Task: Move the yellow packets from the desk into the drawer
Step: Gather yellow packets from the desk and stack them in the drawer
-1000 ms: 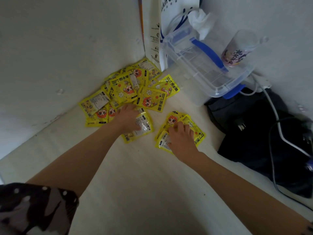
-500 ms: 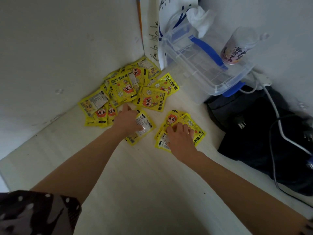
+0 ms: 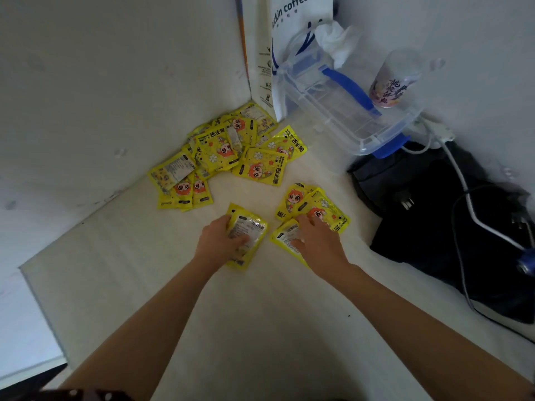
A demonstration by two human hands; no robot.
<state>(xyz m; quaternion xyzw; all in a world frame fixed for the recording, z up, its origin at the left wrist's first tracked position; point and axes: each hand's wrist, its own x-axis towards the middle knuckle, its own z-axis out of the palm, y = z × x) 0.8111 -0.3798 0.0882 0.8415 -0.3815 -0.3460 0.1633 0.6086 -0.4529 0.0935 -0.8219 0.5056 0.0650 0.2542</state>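
A heap of yellow packets (image 3: 228, 151) lies in the corner of the white desk (image 3: 260, 314), against the wall. My left hand (image 3: 217, 244) grips one yellow packet (image 3: 250, 231), white label side up, nearer to me than the heap. To its right a small pile of packets (image 3: 314, 202) lies apart from the heap. My right hand (image 3: 318, 241) rests on the near part of that pile, fingers spread over it. No drawer is in view.
A clear plastic box with blue handle (image 3: 341, 111) stands at the back right, a printed cup (image 3: 390, 85) on its lid and a white paper bag (image 3: 289, 39) behind. A black bag (image 3: 448, 221) with cables lies right. The desk's left edge (image 3: 37, 287) drops off.
My left hand has pulled one packet away from the heap toward me and now grips it. My right hand has stayed on the small pile.
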